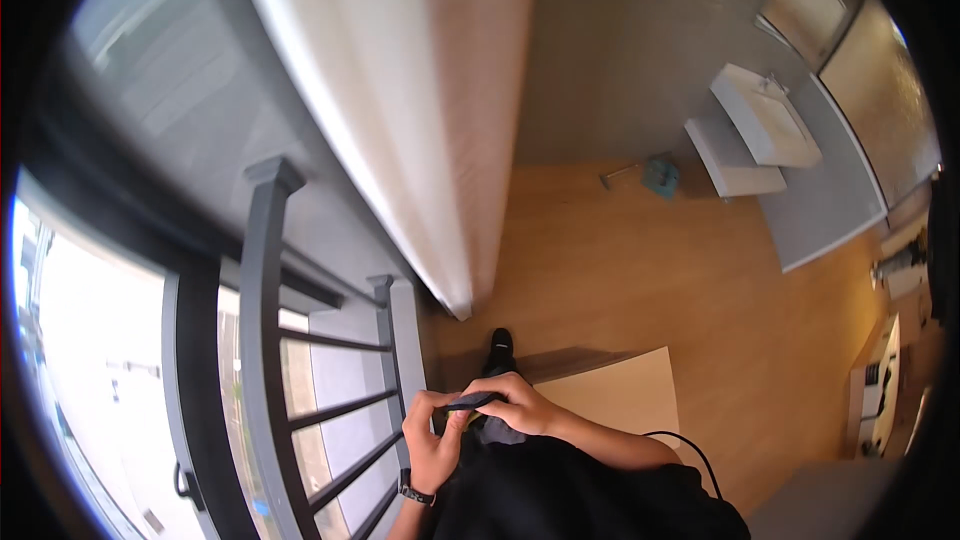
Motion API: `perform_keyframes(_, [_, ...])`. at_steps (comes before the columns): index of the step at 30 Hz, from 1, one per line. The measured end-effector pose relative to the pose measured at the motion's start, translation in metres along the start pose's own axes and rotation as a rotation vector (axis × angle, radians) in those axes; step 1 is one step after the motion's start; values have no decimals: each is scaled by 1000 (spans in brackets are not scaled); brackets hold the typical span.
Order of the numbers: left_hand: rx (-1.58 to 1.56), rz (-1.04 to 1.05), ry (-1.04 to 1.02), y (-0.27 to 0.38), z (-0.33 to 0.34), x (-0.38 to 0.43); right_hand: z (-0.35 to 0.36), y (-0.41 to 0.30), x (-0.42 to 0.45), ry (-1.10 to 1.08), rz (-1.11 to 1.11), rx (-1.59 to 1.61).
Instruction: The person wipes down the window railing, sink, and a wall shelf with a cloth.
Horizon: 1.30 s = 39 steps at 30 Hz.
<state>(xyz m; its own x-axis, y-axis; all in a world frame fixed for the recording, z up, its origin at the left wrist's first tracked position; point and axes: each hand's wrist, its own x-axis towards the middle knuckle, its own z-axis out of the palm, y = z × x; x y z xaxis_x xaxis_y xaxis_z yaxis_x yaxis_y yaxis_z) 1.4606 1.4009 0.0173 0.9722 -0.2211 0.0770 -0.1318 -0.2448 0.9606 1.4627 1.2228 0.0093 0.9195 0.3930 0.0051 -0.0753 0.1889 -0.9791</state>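
My left hand (433, 439) and my right hand (521, 405) meet in front of my body, both pinching a small dark, flat piece (472, 400) that looks like fabric. The left thumb and fingers grip its left end, and the right thumb and fingers its right end. A bit of something yellowish shows just beneath it, too small to identify. A dark watch (416, 489) sits on my left wrist. Below the hands are a grey cloth-like patch (501, 431) and a black shoe (502, 343).
A grey metal railing (262, 300) stands close on the left, beside a glazed door. Ahead hangs a pale curtain (442, 127). A light board (622, 397) lies on the wooden floor at right. Farther off are a blue dustpan (660, 177) and a white washbasin (769, 120).
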Motion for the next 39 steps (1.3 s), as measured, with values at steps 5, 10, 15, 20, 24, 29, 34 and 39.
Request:
perform_keyframes(5, [-101,16,-71,-2,54,84,-71,4,7,320,-144,-273])
perform_keyframes(10, [-99,84,-233,17,139,182,-178,9,15,572,-23,-412])
perform_keyframes(15, [-186,125,-399,46,227,267,-290,33,-6,828,228,-643])
perform_keyframes(20, [-281,139,-687,69,309,330,-361,53,-54,1198,358,-753])
perform_keyframes(24, [-343,68,-890,71,374,377,-389,77,-89,1434,303,-146])
perform_keyframes(29, [-362,84,-1018,82,472,446,-448,51,-118,1627,186,73])
perform_keyframes(34, [-359,78,-1116,80,570,506,-521,45,-136,1660,193,127])
perform_keyframes(39, [-347,-10,-1221,77,683,529,-557,26,-170,1812,286,-87])
